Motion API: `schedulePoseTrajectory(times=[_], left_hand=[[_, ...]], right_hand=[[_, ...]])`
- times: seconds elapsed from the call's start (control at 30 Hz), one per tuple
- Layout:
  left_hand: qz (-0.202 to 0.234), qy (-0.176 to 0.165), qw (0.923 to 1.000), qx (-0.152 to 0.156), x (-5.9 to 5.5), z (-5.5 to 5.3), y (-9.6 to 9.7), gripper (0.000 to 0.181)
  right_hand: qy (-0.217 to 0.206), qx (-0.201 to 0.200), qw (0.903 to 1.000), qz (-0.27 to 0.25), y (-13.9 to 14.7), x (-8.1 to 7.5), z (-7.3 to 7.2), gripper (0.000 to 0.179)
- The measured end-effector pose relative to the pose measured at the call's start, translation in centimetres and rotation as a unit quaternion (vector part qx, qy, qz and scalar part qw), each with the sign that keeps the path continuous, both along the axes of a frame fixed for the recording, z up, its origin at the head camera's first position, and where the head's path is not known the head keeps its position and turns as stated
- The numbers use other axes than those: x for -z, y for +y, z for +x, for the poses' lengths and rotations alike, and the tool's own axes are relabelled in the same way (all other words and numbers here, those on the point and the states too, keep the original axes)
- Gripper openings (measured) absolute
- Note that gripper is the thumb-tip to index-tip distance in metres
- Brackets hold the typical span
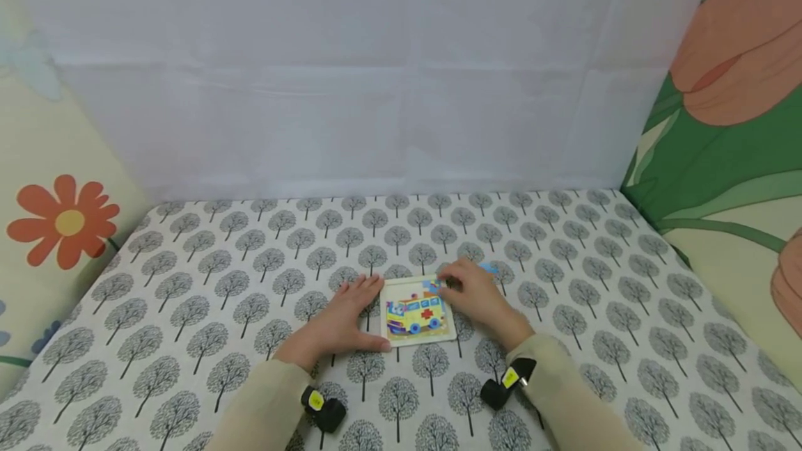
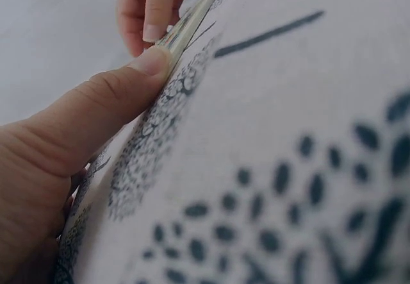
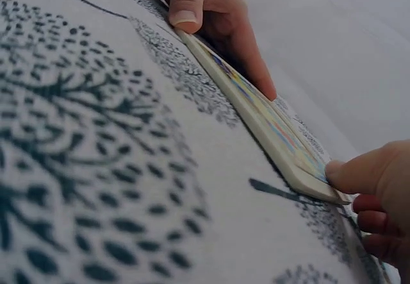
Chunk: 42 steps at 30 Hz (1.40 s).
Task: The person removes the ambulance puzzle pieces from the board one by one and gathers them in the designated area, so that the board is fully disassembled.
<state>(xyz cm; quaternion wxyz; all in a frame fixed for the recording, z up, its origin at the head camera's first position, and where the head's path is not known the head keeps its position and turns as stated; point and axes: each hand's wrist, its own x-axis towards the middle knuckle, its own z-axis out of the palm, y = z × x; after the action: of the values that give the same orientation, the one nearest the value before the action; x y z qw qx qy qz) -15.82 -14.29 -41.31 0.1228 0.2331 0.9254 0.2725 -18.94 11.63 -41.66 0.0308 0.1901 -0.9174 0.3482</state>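
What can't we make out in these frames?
Head view: whether the right hand pinches anything; its own curled fingers cover the tips.
Head view: what the blue thing beyond that hand is; too small.
Right wrist view: the picture on the white-framed board; seen at too steep a slant.
Left wrist view: part of the left hand; cut off by the left edge.
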Motion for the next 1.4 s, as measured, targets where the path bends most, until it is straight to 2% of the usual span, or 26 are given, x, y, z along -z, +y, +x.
schedulePoseTrajectory(times=[0.2, 0.37, 0.67, 0.87, 1.0, 1.13, 1.4], left_hand=[[0.001, 0.002, 1.0000, 0.003, 0.0, 0.0, 0.0, 0.110], [0.002, 0.003, 1.0000, -0.001, -0.1, 0.0, 0.0, 0.111], [-0.003, 0.002, 1.0000, -0.003, -0.1, 0.0, 0.0, 0.111], [-0.007, 0.004, 1.0000, -0.005, 0.0, 0.0, 0.0, 0.112], [-0.006, 0.005, 0.9999, -0.006, 0.0, 0.0, 0.0, 0.113], [-0.004, 0.004, 1.0000, -0.008, 0.1, 0.0, 0.0, 0.113], [0.001, 0.008, 0.9999, -0.005, 0.2, 0.0, -0.1, 0.112]], right_hand=[[0.006, -0.029, 0.9996, 0.005, -0.3, 0.4, 0.1, 0.017], [0.000, -0.045, 0.9985, 0.031, -0.4, 0.1, -0.1, 0.016], [-0.081, -0.021, 0.9956, 0.043, -1.2, -1.2, -0.7, 0.013], [-0.100, -0.016, 0.9940, 0.041, -1.5, -1.5, -0.9, 0.013], [-0.095, -0.017, 0.9946, 0.038, -1.5, -1.5, -0.9, 0.013], [-0.068, -0.023, 0.9970, 0.028, -1.5, -1.3, -0.7, 0.010], [-0.071, -0.024, 0.9972, 0.009, -1.6, -0.6, -0.4, 0.010]])
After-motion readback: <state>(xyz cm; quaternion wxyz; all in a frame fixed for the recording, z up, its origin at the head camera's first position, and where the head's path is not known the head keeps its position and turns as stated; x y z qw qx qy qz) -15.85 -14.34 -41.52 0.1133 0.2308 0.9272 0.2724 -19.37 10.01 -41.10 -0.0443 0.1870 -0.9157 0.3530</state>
